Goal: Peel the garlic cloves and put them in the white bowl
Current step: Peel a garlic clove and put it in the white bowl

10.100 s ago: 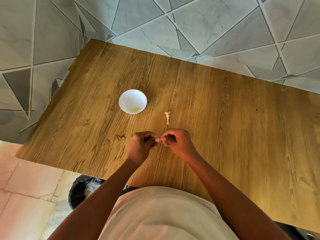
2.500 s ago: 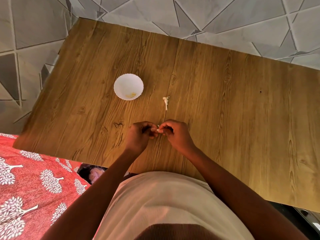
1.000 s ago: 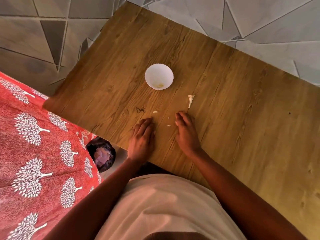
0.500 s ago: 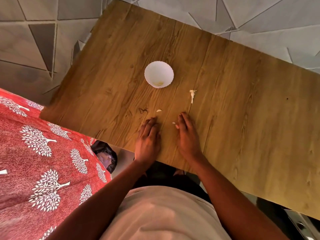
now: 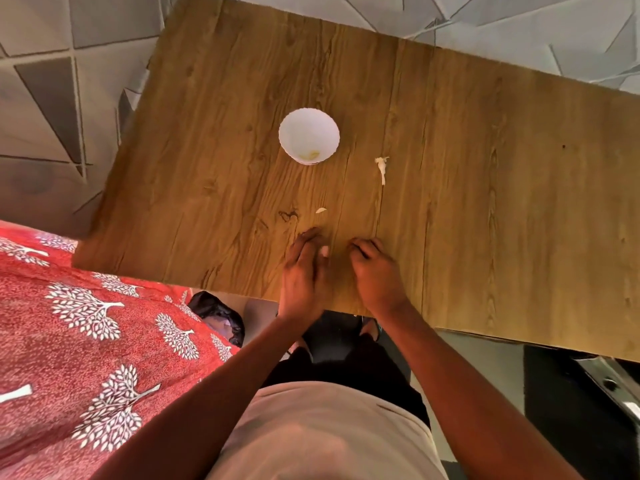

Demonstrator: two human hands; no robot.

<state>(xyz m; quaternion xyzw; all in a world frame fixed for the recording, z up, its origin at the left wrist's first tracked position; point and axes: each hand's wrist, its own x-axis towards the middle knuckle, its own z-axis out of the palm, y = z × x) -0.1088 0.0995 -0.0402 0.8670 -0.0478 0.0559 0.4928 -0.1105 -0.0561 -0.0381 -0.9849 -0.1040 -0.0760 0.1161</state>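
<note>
The white bowl point(image 5: 309, 136) is sitting on the bench point(image 5: 485, 202), holding a few yellowish bits. The left hand point(image 5: 303, 268) is resting flat with fingers relaxed; the right hand point(image 5: 375, 268) is curling, contents hidden.

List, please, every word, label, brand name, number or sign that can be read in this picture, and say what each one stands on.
There is none to read.
White bowl: plain, no mark or label.
Wooden table: only wood grain and dark knots.
Red cloth: a white tree pattern, no letters.
Wall tiles: only grey shapes and lines.
Dark object at the lower right corner: too dim and cut off to show any writing.
</note>
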